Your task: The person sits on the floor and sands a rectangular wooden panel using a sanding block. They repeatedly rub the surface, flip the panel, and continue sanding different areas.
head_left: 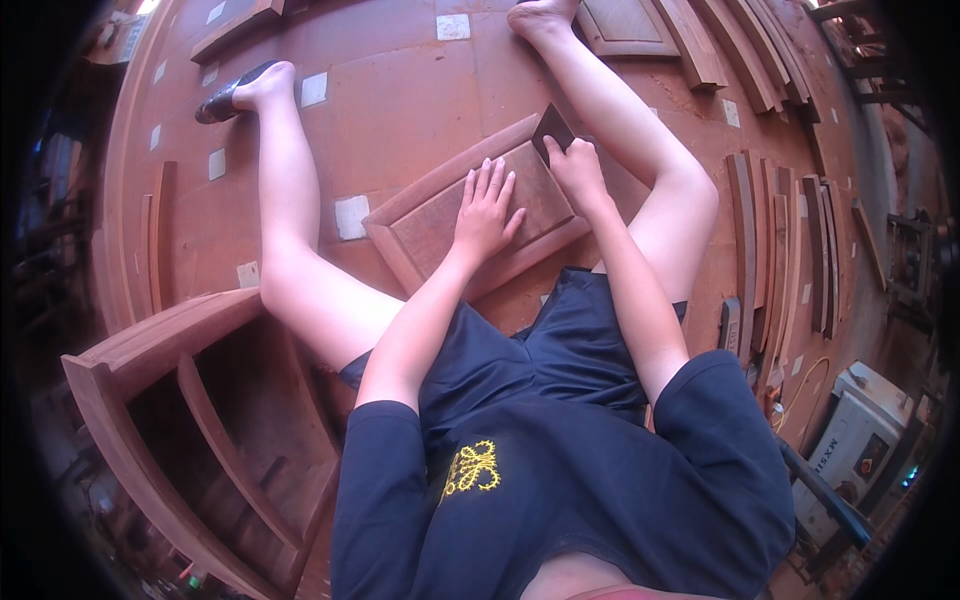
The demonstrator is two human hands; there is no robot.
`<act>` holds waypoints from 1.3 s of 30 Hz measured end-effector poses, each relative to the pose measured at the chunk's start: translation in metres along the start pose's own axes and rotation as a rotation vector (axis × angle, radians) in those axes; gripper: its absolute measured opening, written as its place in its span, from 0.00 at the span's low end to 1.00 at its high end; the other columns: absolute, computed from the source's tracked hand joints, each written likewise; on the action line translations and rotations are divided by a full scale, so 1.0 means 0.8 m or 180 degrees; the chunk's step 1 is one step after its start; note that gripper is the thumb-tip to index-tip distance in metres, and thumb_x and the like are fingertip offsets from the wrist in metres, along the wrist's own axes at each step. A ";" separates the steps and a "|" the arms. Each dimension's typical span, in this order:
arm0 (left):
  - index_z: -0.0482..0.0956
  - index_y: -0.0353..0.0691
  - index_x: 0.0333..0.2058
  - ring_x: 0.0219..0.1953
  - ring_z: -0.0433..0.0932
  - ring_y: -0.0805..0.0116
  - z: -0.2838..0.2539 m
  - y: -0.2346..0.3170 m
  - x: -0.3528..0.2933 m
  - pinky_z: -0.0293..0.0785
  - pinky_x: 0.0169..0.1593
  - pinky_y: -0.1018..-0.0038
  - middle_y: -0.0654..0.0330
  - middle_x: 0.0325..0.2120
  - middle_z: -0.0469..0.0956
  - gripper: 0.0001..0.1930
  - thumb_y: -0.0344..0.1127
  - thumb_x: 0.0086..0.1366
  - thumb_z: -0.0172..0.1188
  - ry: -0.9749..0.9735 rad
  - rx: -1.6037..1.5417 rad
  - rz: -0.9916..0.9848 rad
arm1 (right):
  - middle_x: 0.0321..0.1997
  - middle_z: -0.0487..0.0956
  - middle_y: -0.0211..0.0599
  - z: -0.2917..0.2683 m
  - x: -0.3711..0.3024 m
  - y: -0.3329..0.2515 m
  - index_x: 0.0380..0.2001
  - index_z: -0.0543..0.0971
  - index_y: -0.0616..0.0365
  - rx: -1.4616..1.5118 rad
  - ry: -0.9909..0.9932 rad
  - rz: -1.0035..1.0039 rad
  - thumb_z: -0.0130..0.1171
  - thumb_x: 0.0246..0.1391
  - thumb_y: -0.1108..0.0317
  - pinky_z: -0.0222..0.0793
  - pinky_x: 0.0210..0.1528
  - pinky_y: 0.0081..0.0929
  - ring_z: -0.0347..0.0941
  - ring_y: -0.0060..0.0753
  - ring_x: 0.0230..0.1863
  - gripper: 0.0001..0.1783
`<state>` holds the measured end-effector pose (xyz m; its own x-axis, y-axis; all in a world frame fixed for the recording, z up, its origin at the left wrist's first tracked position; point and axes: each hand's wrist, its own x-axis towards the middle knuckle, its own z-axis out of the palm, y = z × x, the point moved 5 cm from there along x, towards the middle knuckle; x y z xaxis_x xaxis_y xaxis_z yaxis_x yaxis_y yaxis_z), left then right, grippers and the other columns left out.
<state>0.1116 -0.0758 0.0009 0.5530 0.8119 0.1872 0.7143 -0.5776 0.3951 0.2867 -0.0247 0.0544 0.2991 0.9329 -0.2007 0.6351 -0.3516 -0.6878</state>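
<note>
A framed wooden panel (412, 212) with a raised centre lies at an angle on the work surface between my legs. Flat on its middle rests my left hand (486, 213), fingers stretched out. Over the panel's right end, my right hand (577, 172) is closed on a thin dark flat sheet (551, 128), thumb pressed on its near edge. The sheet covers part of the frame's far right corner. Its exact kind, scraper or abrasive sheet, does not show.
A wooden frame with slats (150, 345) stands at my left. Several wooden strips (765, 230) lie to the right, and more boards (735, 50) at the far right. Another panel (625, 25) lies beyond my right foot. A white and grey machine (850, 430) sits at the near right.
</note>
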 end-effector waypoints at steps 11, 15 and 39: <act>0.61 0.32 0.63 0.71 0.47 0.48 0.000 -0.006 0.006 0.40 0.71 0.50 0.45 0.67 0.54 0.37 0.51 0.62 0.57 -0.0132 -0.0005 -0.0258 | 0.34 0.80 0.64 -0.013 0.017 0.034 0.32 0.79 0.74 -0.0627 -0.0399 0.0378 0.57 0.57 0.56 0.73 0.45 0.45 0.78 0.60 0.42 0.24; 0.54 0.30 0.65 0.72 0.43 0.51 -0.010 -0.040 0.010 0.37 0.71 0.50 0.46 0.69 0.49 0.43 0.53 0.60 0.58 -0.0261 0.0356 -0.1230 | 0.28 0.82 0.53 -0.032 0.003 0.054 0.28 0.78 0.75 0.0240 -0.0340 0.0843 0.57 0.59 0.53 0.72 0.39 0.38 0.81 0.41 0.34 0.27; 0.80 0.19 0.36 0.50 0.77 0.43 -0.086 -0.196 -0.127 0.68 0.58 0.60 0.33 0.42 0.78 0.34 0.56 0.57 0.55 -0.0599 -0.0630 -0.4228 | 0.36 0.78 0.29 0.014 0.027 0.081 0.36 0.80 0.58 0.2194 -0.0781 0.1342 0.55 0.61 0.51 0.61 0.41 0.24 0.67 0.19 0.35 0.20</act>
<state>-0.0865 -0.0620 -0.0184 -0.4386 0.7092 -0.5519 0.6859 0.6610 0.3043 0.3266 -0.0267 -0.0022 0.1998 0.7529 -0.6271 -0.0955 -0.6219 -0.7772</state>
